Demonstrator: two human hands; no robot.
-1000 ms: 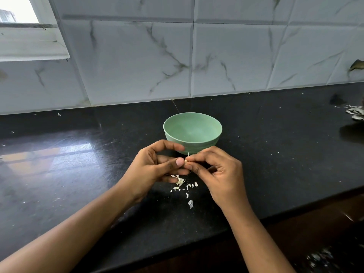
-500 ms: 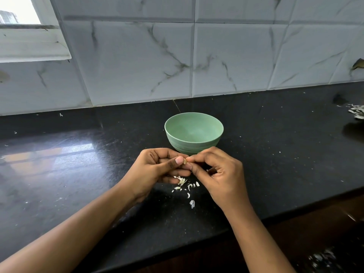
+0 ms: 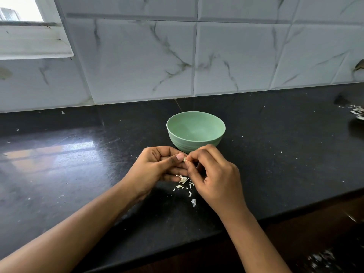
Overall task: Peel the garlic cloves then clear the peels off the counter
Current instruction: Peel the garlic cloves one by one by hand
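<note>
Before the bowl (image 3: 178, 139), left hand (image 3: 155, 167) and right hand (image 3: 214, 178) still pinching clove (image 3: 184, 159)

Soft daylight comes from the white-framed window (image 3: 23, 10) at upper left, its pane blown out to plain white. The glossy black stone counter (image 3: 275, 174) throws back a pale, streaky reflection of it on the left side. Shadows are weak and diffuse, and the centre is sharp. The grey-veined white wall tiles (image 3: 236, 60) bow near the edges from the wide lens. The lower right corner goes dark and smeared.
</note>
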